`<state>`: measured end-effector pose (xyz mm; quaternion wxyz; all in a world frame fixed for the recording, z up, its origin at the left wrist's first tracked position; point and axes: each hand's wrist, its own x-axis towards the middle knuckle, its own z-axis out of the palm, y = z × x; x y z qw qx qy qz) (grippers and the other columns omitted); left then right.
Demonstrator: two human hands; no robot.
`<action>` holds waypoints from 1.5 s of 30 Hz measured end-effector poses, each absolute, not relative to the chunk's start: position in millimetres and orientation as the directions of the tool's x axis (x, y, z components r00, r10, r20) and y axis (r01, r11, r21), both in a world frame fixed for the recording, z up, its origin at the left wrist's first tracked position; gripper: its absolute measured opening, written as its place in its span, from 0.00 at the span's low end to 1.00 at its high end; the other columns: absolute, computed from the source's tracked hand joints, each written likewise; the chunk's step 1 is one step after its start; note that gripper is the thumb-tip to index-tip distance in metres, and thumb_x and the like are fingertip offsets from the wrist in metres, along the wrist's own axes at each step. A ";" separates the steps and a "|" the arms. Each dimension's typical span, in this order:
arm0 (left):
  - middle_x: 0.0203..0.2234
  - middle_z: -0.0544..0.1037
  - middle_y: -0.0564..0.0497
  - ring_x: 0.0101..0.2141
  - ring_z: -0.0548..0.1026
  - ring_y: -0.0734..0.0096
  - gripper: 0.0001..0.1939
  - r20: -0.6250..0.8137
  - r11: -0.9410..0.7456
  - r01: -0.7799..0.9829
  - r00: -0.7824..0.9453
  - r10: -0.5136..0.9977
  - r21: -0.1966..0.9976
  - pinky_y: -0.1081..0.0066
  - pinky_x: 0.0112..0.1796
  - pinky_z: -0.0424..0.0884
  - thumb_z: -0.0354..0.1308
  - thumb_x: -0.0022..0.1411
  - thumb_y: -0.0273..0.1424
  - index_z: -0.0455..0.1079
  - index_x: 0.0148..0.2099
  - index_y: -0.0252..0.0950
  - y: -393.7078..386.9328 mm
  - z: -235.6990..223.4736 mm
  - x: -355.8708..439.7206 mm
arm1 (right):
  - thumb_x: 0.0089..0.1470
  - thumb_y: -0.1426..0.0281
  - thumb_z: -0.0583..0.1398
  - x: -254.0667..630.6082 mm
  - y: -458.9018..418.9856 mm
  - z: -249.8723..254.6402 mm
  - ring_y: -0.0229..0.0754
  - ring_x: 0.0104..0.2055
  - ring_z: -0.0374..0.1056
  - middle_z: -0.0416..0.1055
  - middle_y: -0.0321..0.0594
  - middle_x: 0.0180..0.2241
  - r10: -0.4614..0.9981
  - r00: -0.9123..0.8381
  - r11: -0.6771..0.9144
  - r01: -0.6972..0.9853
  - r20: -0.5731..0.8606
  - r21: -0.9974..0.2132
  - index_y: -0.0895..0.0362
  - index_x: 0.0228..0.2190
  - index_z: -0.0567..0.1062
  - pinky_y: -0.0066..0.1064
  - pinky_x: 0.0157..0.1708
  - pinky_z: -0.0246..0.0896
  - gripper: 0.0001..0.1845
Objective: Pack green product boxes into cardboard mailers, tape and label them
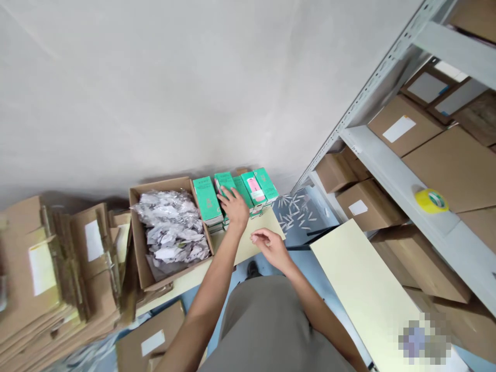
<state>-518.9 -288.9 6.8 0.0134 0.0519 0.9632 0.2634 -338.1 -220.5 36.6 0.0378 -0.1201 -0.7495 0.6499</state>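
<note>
My left hand (234, 207) is open, its fingers spread over a green box (223, 182) in a row of small green boxes. The fingertips appear to rest on its top. Another green box (207, 199) lies left of it, and one with a pink label (253, 187) lies to the right. My right hand (273, 249) hovers over the table near the row's front, fingers loosely curled, thumb apart, nothing visible in it. Left of the boxes stands an open carton (141, 258) filled with small items in clear plastic bags (170, 222).
Folded cardboard (89, 258) is stacked at the left. Behind the boxes is a pale wall (174, 93). On the right, a metal shelf (406, 175) holds brown cartons and a yellow tape roll (431, 200). A pale table (368, 289) stands before it; white pieces (296, 212) lie in a bin.
</note>
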 end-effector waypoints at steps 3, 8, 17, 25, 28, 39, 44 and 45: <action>0.77 0.50 0.16 0.72 0.60 0.19 0.40 -0.022 0.878 0.059 -0.997 0.079 0.474 0.34 0.62 0.70 0.56 0.66 0.26 0.56 0.78 0.19 -292.9 23.5 -522.2 | 0.66 0.53 0.64 -329.8 -212.4 35.2 0.45 0.43 0.80 0.84 0.41 0.40 0.227 -0.969 0.106 0.120 -0.094 -0.987 0.53 0.42 0.82 0.36 0.47 0.75 0.17; 0.77 0.56 0.23 0.74 0.61 0.31 0.41 0.178 0.707 0.245 -0.969 0.169 0.663 0.43 0.72 0.59 0.63 0.62 0.29 0.63 0.75 0.23 -302.6 58.7 -509.9 | 0.65 0.54 0.65 -307.4 -163.8 36.4 0.47 0.44 0.80 0.84 0.42 0.41 0.377 -0.926 0.025 0.043 -0.030 -0.999 0.53 0.44 0.82 0.37 0.47 0.74 0.16; 0.67 0.77 0.44 0.66 0.75 0.40 0.39 -0.136 -0.128 -0.318 -0.689 0.712 0.939 0.50 0.61 0.77 0.75 0.53 0.40 0.75 0.68 0.45 -199.0 65.5 -358.8 | 0.60 0.46 0.69 -223.3 -26.3 50.0 0.48 0.50 0.79 0.76 0.47 0.59 0.704 -0.706 -0.207 -0.094 -0.081 -0.974 0.48 0.62 0.73 0.36 0.42 0.79 0.36; 0.73 0.70 0.45 0.71 0.69 0.42 0.42 -0.308 0.192 -0.318 -0.372 0.876 0.929 0.50 0.67 0.72 0.76 0.59 0.44 0.69 0.73 0.49 -98.2 34.0 -219.1 | 0.60 0.54 0.66 -74.4 57.0 33.5 0.43 0.42 0.76 0.77 0.35 0.46 0.831 -0.505 -0.327 -0.102 -0.234 -0.940 0.38 0.77 0.56 0.31 0.35 0.79 0.50; 0.71 0.71 0.43 0.64 0.76 0.43 0.42 -0.455 0.340 -0.364 -0.301 0.838 0.867 0.50 0.56 0.82 0.74 0.61 0.50 0.69 0.73 0.49 -77.5 24.4 -183.8 | 0.59 0.55 0.66 -31.0 72.3 10.1 0.44 0.44 0.76 0.76 0.36 0.48 0.881 -0.397 -0.325 -0.111 -0.258 -0.939 0.36 0.76 0.56 0.34 0.36 0.81 0.49; 0.39 0.86 0.46 0.34 0.83 0.65 0.32 -0.570 0.429 -0.418 -0.311 0.760 0.800 0.68 0.35 0.83 0.80 0.49 0.52 0.82 0.48 0.35 -35.5 33.8 -162.5 | 0.63 0.59 0.68 65.6 91.9 -28.8 0.62 0.78 0.55 0.39 0.52 0.81 0.857 -0.496 0.322 0.296 0.143 -0.899 0.42 0.79 0.46 0.61 0.69 0.66 0.54; 0.34 0.86 0.46 0.30 0.82 0.65 0.32 -0.605 0.502 -0.392 -0.203 0.770 0.771 0.69 0.31 0.81 0.80 0.48 0.54 0.83 0.46 0.35 -28.0 43.5 -176.5 | 0.64 0.72 0.66 74.2 98.7 -22.4 0.64 0.78 0.54 0.43 0.49 0.81 0.730 -0.605 0.658 0.498 0.317 -0.564 0.45 0.74 0.63 0.62 0.70 0.65 0.41; 0.35 0.86 0.45 0.31 0.83 0.63 0.32 -0.599 0.507 -0.377 -0.184 0.779 0.775 0.68 0.32 0.82 0.80 0.49 0.55 0.83 0.46 0.35 -27.4 46.9 -179.2 | 0.64 0.73 0.65 74.0 102.3 -21.5 0.63 0.76 0.58 0.49 0.49 0.80 0.726 -0.602 0.665 0.491 0.334 -0.562 0.46 0.72 0.67 0.61 0.69 0.66 0.37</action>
